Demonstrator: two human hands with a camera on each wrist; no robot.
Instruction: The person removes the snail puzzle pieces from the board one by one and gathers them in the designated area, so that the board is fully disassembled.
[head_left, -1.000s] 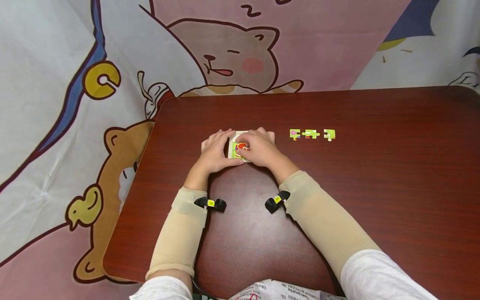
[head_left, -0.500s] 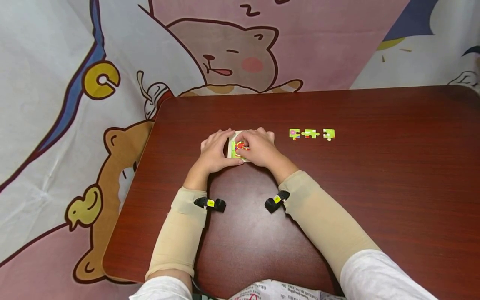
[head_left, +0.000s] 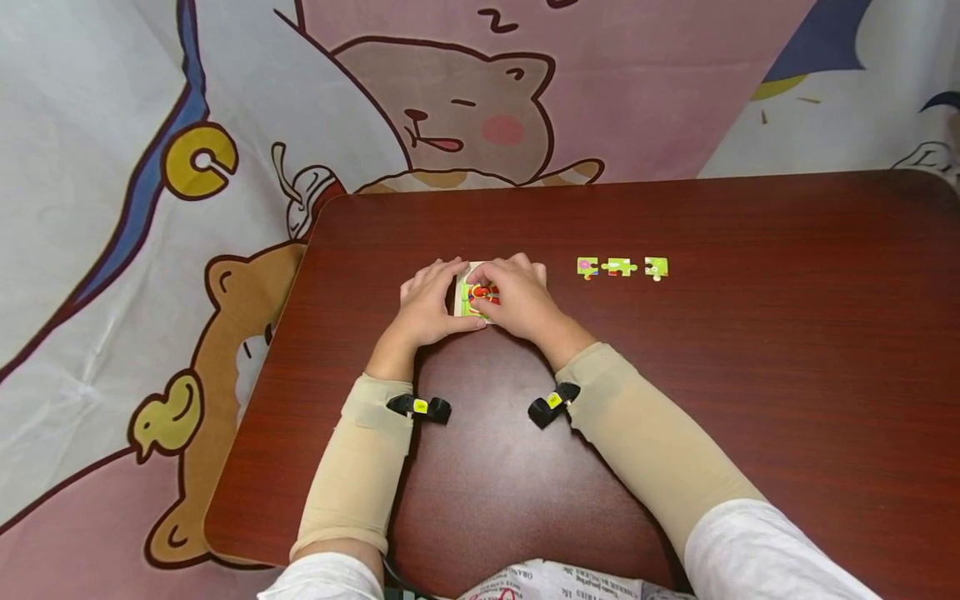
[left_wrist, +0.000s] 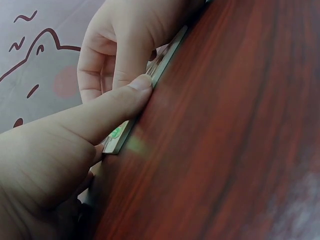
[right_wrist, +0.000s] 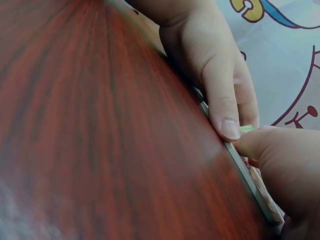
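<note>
A small puzzle board [head_left: 460, 302] with a pale rim and a green, red and yellow picture lies flat on the table. My left hand [head_left: 429, 304] holds it from the left, thumb along the near edge and fingers toward the far side. In the left wrist view the left thumb [left_wrist: 117, 107] lies across the board's edge [left_wrist: 162, 65]. My right hand [head_left: 522, 297] bends over the board's right part, thumb and index finger pinching at a puzzle piece [head_left: 484, 293] in the picture. The right fingers cover much of the board, so the piece's outline is hidden.
To the right of the hands, three loose green puzzle pieces [head_left: 620, 267] lie in a row on the reddish-brown table [head_left: 750, 350]. A cartoon-printed cloth [head_left: 630, 100] hangs behind the table's far edge. Small black cameras [head_left: 551, 406] are strapped to both wrists.
Both hands stay at the board. The right thumb and index finger shift only slightly over the picture, and the red figure between them shows a little differently. The loose pieces stay put.
</note>
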